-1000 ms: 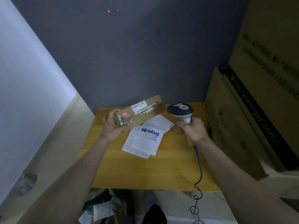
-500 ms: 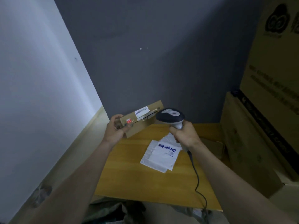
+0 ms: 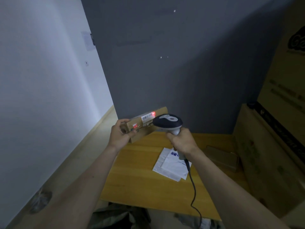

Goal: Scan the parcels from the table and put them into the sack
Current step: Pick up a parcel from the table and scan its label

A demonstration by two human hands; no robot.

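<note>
My left hand (image 3: 119,136) grips one end of a long brown cardboard parcel (image 3: 142,129), held up above the far left corner of the wooden table (image 3: 142,179). A white barcode label (image 3: 146,116) on its top face carries a red scanner light. My right hand (image 3: 182,141) grips the handle of a dark-and-white barcode scanner (image 3: 168,122), its head right beside the parcel. Flat white mailers (image 3: 171,167) with blue print lie on the table under my right wrist. A small brown box (image 3: 221,156) sits at the table's right edge. The sack (image 3: 118,217) shows dimly below the near edge.
The scanner's cable (image 3: 194,192) trails down over the table's near edge. Large cardboard cartons (image 3: 272,146) are stacked against the right side. A grey wall stands behind the table, and a white wall runs along the left.
The view has tilted up and left. The parcel and scanner have come closer together, and the red light now falls on the barcode label.
</note>
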